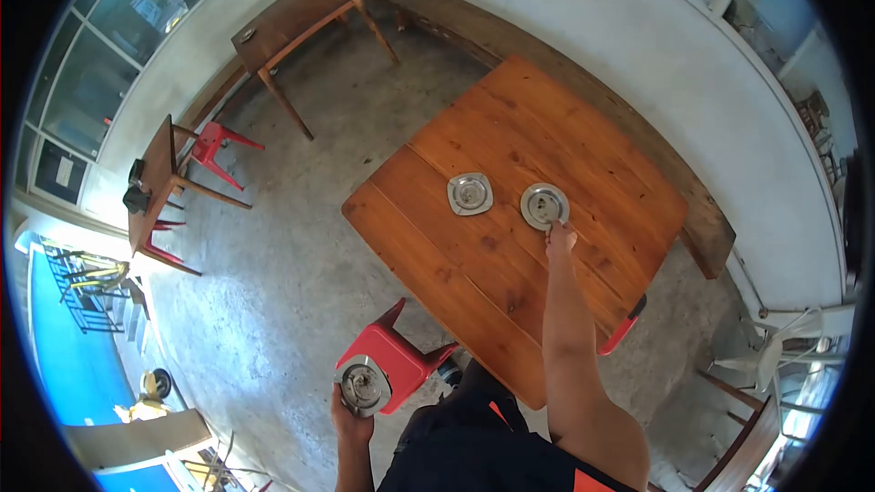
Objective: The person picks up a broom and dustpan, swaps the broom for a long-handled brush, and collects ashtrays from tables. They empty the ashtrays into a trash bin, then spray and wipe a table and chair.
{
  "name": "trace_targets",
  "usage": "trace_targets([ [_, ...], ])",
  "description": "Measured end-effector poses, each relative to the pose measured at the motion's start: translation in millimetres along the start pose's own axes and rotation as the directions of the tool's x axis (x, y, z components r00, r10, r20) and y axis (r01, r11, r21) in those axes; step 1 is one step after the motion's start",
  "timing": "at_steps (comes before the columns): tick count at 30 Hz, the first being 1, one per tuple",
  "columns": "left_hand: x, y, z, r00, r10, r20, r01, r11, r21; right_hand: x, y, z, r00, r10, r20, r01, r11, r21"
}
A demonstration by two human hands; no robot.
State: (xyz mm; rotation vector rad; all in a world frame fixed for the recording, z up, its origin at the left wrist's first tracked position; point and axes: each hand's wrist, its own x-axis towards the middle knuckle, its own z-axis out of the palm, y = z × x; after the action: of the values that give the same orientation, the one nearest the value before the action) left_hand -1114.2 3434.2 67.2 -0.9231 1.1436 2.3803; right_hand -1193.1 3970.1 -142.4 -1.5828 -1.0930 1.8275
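Note:
My left hand (pixel 352 423) is closed on the edge of a silvery metal ashtray (pixel 364 386) with dark residue and butts in it, held out at the lower left over a red stool (pixel 387 352). On the wooden table (pixel 437 260), a round metal ashtray (pixel 545 206) with ash inside lies under the fingers of my right hand (pixel 561 238), which pinch its near rim. Just left of it sits a squarish metal ashtray (pixel 469 194), also dirty, touched by neither hand.
A long wooden bench (pixel 629 118) runs along the white wall behind the table. Two more wooden tables stand at left, one at the back (pixel 296 14) and one nearer (pixel 162 173) with a red stool (pixel 216 148) beside it. A pale chair (pixel 770 351) is at right.

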Motion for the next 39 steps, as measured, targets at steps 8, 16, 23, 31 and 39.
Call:
trace_targets([
  [8, 9, 11, 12, 0.989, 0.103, -0.106, -0.111, 0.991, -0.072, -10, 15, 110, 0.895, -0.108, 0.432, 0.299, 0.864, -0.404],
  [16, -37, 14, -55, 0.956, 0.167, -0.239, -0.211, 0.962, -0.173, 5, 27, 151, 0.943, -0.056, 0.328, 0.258, 0.746, -0.614],
  [23, -90, 14, -211, 0.894, 0.308, -0.324, -0.399, 0.876, -0.270, -141, 72, 124, 0.704, 0.044, 0.709, 0.258, 0.914, -0.313],
  [31, -136, 48, -394, 0.884, 0.283, -0.371, -0.418, 0.835, -0.359, -543, 304, 54, 0.126, 0.545, 0.829, 0.078, 0.828, -0.556],
  [39, -165, 153, -468, 0.825, 0.413, -0.387, -0.505, 0.845, -0.176, -779, 365, 29, -0.366, 0.648, 0.668, 0.153, 0.749, -0.644],
])
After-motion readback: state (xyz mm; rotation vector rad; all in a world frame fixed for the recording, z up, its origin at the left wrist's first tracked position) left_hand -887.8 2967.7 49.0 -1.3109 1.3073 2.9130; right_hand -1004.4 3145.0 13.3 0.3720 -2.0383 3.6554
